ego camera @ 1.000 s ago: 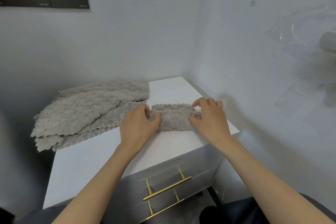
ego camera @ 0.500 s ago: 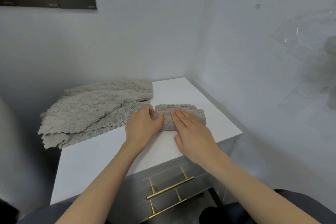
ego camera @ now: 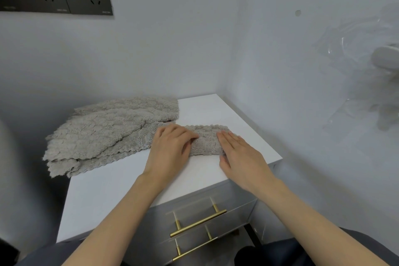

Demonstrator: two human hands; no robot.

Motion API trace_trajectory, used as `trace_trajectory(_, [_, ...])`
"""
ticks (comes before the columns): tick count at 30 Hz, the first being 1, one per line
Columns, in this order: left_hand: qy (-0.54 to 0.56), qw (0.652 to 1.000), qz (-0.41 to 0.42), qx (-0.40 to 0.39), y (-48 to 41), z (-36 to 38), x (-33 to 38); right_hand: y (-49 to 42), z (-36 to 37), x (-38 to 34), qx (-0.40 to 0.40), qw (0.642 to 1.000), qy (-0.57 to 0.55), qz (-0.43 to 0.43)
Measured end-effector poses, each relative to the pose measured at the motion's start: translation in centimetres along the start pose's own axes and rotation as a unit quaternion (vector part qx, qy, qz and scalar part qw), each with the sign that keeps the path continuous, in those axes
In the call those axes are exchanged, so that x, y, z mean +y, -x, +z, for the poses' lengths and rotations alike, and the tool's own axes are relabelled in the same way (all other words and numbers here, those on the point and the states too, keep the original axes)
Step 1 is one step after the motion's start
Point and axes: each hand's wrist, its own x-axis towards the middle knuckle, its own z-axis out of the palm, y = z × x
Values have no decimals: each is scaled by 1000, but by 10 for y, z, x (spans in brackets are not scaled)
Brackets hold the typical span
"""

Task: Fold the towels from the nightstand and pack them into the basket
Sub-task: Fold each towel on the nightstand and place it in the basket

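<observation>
Step (judged): flattening a finished fold; packing not yet begun.
Folded towel (ego camera: 207,140): a narrow grey bundle on the right part of the nightstand (ego camera: 129,181) top, set a little in from the near edge.
Long axis: runs left to right, roughly along the front edge of the nightstand; scalloped hem on the far side.
Key relation: the bundle lies between the two hands, one end under each. Both are equally near, so a lift can start from both ends at once.
Left hand (ego camera: 170,149): covers the left end, fingers laid over the top and slightly bent, thumb at the near edge. It presses; no pinch is visible.
Right hand (ego camera: 239,153): palm down on the right end, fingers straight and held together, pointing to the far left. The thumb touches the near edge of the bundle. It presses flat.
Forearms: both come in from the near side and converge on the bundle.
Unfolded towels (ego camera: 108,131): a loose grey heap on the far left of the top, hanging over the left edge. Its right edge runs up to the left hand; whether it touches the bundle is hidden.
Basket: not in view, so the carry direction cannot be told.
Next move (judged): both hands must change from pressing to gripping at the ends, keeping the long axis level.
Risk (judged): the thick pile fabric may spring open if one end is released first.
</observation>
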Motion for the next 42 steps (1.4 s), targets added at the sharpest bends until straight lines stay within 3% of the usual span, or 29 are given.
trace_trajectory(6, [-20,997,-18,-71,4,-5,1,-6,2,5,18,998,-62,23])
trace_trajectory(15, [83,983,-93,-137,-3,-2,-7,-15,-2,12,13,993,-118,17])
trace_trajectory(19, [215,942,-152,-207,-11,-15,-10,-18,-12,18,-44,969,-241,45])
trace_trajectory(25, [267,905,-219,-249,-14,-21,-10,-20,-20,25,-78,924,-361,99])
trace_trajectory(32, [149,929,-237,-242,-17,-12,-7,-28,-20,20,-94,946,-291,111])
trace_trajectory(42, [138,908,-233,-320,-18,-23,-2,-36,-29,14,-202,937,-255,127])
